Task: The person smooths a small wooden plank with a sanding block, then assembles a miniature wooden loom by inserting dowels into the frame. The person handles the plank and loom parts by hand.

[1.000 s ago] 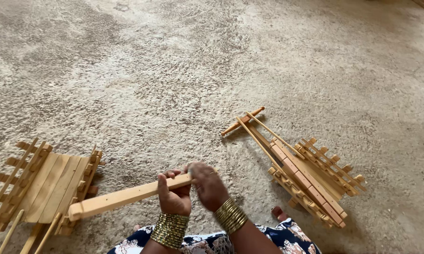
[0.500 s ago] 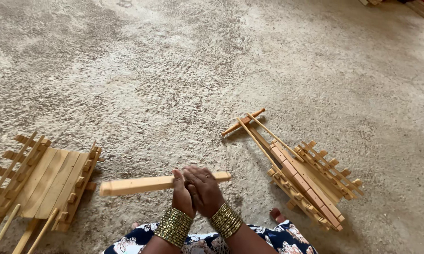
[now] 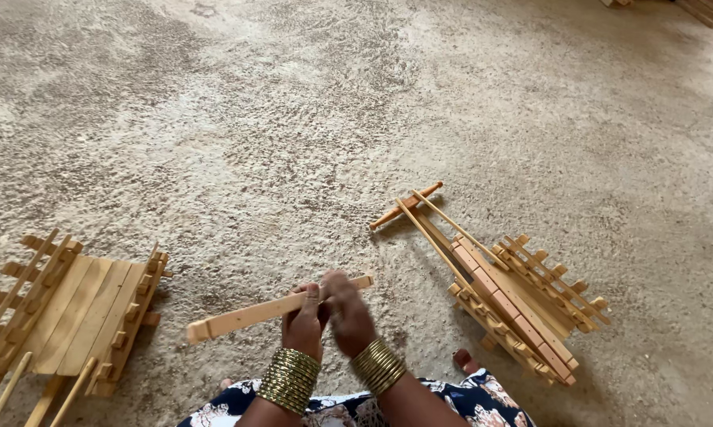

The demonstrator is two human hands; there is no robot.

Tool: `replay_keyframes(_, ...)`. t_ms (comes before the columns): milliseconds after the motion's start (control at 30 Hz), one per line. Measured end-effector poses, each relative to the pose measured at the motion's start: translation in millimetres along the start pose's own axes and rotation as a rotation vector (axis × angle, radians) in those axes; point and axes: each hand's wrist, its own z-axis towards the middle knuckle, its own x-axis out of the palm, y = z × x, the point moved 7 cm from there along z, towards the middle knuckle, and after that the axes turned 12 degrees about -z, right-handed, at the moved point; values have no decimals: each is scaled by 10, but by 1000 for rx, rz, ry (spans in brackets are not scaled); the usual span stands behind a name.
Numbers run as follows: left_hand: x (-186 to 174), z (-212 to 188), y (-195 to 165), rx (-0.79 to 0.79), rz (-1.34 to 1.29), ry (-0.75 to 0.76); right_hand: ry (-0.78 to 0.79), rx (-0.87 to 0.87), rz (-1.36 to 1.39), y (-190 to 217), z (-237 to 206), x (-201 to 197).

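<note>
Beside wooden stick (image 3: pixel 245 315), two slatted frames (image 3: pixel 71 312)

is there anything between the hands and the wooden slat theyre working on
Nothing visible. Both the left hand and the right hand are already on the wooden slat, held above the rough floor, apart from the wooden assemblies at either side.

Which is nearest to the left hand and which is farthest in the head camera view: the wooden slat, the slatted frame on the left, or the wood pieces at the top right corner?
1. Wooden slat: gripped by the left hand, so nearest.
2. Slatted frame on the left: on the sandy ground, off to that hand's left.
3. Wood pieces: top right corner, farthest.
</note>
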Motion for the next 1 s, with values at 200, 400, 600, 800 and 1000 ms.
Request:
replay_keyframes(200, -16, -50, 27, -109, -118, -50, -33, -187, -205, 74, 28, -55)
replay_keyframes(400, 155, -151, -165, -61, -116, -6, 15, 405, -164, -784, 115, -240)
replay_keyframes(600, 80, -78, -127, -64, -162, 35, -87, 79, -26, -176, 87, -134)
replay_keyframes(800, 40, -45, -103, -75, -329, 0, -22, -335, -127, 405, -66, -36)
replay_keyframes(1000, 79, -115, -184, -41, -252, -89, -9, 200, -190, -589, 130, -165)
